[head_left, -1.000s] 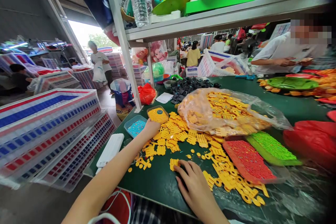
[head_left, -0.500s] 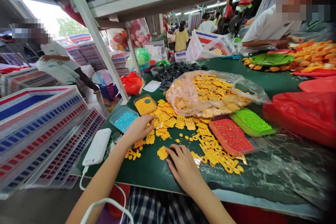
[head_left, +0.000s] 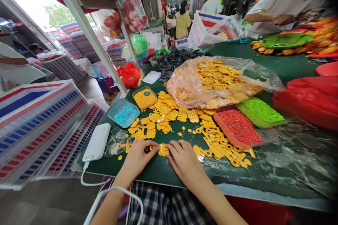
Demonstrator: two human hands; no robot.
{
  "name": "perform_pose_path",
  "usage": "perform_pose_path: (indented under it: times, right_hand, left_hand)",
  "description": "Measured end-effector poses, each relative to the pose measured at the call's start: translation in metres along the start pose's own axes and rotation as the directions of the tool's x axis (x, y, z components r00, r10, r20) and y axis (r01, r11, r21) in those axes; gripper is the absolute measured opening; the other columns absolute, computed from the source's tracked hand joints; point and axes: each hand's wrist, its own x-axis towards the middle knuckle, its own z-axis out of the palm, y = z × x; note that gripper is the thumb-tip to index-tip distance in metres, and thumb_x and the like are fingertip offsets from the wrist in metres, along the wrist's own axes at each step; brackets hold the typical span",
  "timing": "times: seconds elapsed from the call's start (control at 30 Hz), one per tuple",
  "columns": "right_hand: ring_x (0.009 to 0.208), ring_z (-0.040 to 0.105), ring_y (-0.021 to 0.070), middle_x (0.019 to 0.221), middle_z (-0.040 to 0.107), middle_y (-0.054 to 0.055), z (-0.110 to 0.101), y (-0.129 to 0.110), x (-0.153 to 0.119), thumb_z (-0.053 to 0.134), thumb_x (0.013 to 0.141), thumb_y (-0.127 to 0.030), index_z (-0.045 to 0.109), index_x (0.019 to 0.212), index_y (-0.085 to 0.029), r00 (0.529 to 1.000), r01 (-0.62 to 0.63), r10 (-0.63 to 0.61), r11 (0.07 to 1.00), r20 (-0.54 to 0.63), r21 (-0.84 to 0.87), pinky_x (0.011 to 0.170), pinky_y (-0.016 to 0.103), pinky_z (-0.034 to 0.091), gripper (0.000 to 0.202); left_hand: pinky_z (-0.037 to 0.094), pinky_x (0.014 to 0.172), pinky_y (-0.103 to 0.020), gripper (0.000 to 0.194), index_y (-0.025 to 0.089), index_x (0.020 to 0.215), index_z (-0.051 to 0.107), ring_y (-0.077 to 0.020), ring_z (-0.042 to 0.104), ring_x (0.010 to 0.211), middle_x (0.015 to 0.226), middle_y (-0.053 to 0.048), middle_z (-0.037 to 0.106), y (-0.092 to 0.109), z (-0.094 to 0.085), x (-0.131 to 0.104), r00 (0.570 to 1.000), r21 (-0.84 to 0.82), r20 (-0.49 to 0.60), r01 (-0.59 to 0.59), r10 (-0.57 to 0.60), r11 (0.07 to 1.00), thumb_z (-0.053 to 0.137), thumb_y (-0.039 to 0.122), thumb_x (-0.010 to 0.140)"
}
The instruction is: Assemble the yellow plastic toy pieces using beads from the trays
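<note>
A flat yellow plastic piece [head_left: 163, 149] lies on the green table near its front edge. My right hand [head_left: 183, 158] touches its right side with thumb and fingers. My left hand [head_left: 139, 154] is at its left, thumb and forefinger pinched on a small yellow part [head_left: 152, 148], mostly covered by the fingers. Behind my hands many loose yellow pieces [head_left: 165, 107] are spread out. A blue bead tray [head_left: 124, 114] and a yellow bead tray [head_left: 144, 97] stand at the left of them; red beads [head_left: 239, 126] and green beads [head_left: 261, 109] are in trays at the right.
A plastic bag of yellow pieces [head_left: 216, 81] lies behind the pile, near black parts [head_left: 179, 58]. A white power bank [head_left: 97, 142] with a cable is at the left edge. Crates [head_left: 39, 126] stand left. A person in a white shirt [head_left: 287, 0] works across the table.
My left hand has come back from the yellow pile to the piece by my right hand, its fingers now pinched on a small part. The view has shifted, and the person at the left is partly out of it.
</note>
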Motion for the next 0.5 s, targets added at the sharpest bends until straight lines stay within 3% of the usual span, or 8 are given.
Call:
perform_pose_path:
  times: [0.13, 0.33, 0.43, 0.5]
  right_hand:
    - [0.088, 0.054, 0.0224, 0.102, 0.067, 0.008, 0.005, 0.004, -0.002, 0.054, 0.093, -0.023, 0.062, 0.109, -0.015, 0.998, 0.036, -0.035, 0.999, -0.046, 0.013, 0.075, 0.036, 0.049, 0.02]
    - [0.091, 0.057, 0.0212, 0.111, 0.069, 0.008, 0.012, 0.012, -0.006, 0.047, 0.097, -0.025, 0.062, 0.113, -0.019, 0.996, 0.063, -0.057, 0.995, -0.068, 0.08, 0.076, 0.035, 0.052, 0.023]
    - [0.087, 0.058, 0.021, 0.109, 0.07, 0.007, 0.01, 0.012, -0.006, 0.045, 0.097, -0.028, 0.063, 0.11, -0.021, 0.996, 0.049, -0.041, 0.994, -0.079, 0.098, 0.074, 0.035, 0.052, 0.023]
    - [0.088, 0.058, 0.0217, 0.108, 0.07, 0.007, 0.01, 0.01, -0.006, 0.043, 0.098, -0.029, 0.063, 0.108, -0.021, 0.995, 0.03, -0.02, 0.995, -0.099, 0.097, 0.074, 0.036, 0.052, 0.024]
  left_hand:
    - [0.041, 0.088, -0.038, 0.018, 0.025, 0.079, 0.071, -0.0237, 0.061, 0.095, 0.094, -0.002, 0.07, -0.002, 0.007, -0.002, 0.998, 0.061, -0.061, -0.027, 0.031, 0.998, 0.064, 0.04, 0.086]
    - [0.043, 0.087, -0.038, 0.019, 0.024, 0.094, 0.067, -0.0236, 0.059, 0.097, 0.098, -0.005, 0.068, 0.001, 0.014, 0.005, 0.996, 0.127, -0.035, -0.072, 0.077, 0.989, 0.062, 0.041, 0.088]
    - [0.047, 0.083, -0.034, 0.018, 0.025, 0.09, 0.067, -0.0216, 0.062, 0.09, 0.094, -0.003, 0.07, 0.001, 0.001, 0.013, 0.992, 0.11, -0.062, -0.1, 0.107, 0.989, 0.064, 0.041, 0.085]
    - [0.049, 0.077, -0.029, 0.02, 0.025, 0.093, 0.067, -0.019, 0.064, 0.084, 0.094, -0.002, 0.072, -0.006, -0.021, 0.023, 0.987, 0.084, -0.146, -0.061, 0.073, 0.995, 0.057, 0.041, 0.089]
